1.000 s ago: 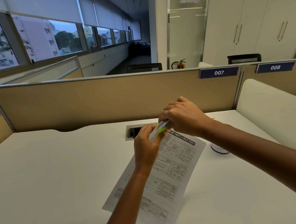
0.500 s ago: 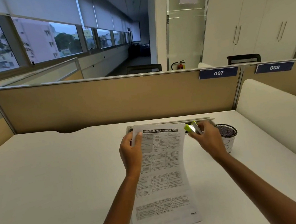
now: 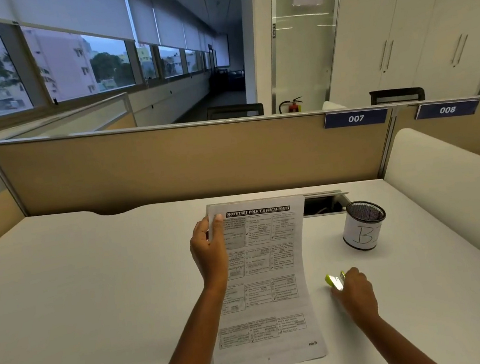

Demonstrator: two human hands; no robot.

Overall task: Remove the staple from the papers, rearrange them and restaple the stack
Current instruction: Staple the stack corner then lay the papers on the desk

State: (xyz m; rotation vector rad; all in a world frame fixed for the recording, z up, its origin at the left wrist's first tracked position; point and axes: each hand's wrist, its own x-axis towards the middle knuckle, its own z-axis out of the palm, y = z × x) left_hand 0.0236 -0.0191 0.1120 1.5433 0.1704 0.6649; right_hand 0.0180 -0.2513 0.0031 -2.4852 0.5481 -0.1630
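We see the left hand point(image 3: 210, 257) pinching the papers point(image 3: 265, 282) at their top left corner (bottom edge on the desk point(image 3: 94, 292)), while the right hand point(image 3: 356, 296), well apart, grips the stapler point(image 3: 335, 281) low over the desk.

A white desk point(image 3: 79, 294) stood against a tan partition point(image 3: 169, 163) bearing blue number plates, 007 point(image 3: 356, 118) and 008 point(image 3: 447, 109). A black mesh cup point(image 3: 363, 225) wrapped in a hand-lettered white label sat near the open cable slot point(image 3: 324, 202) at the desk's far edge. Beyond the partition were a red fire extinguisher point(image 3: 293, 106), white cabinets point(image 3: 425, 20) and a row of windows point(image 3: 34, 68).
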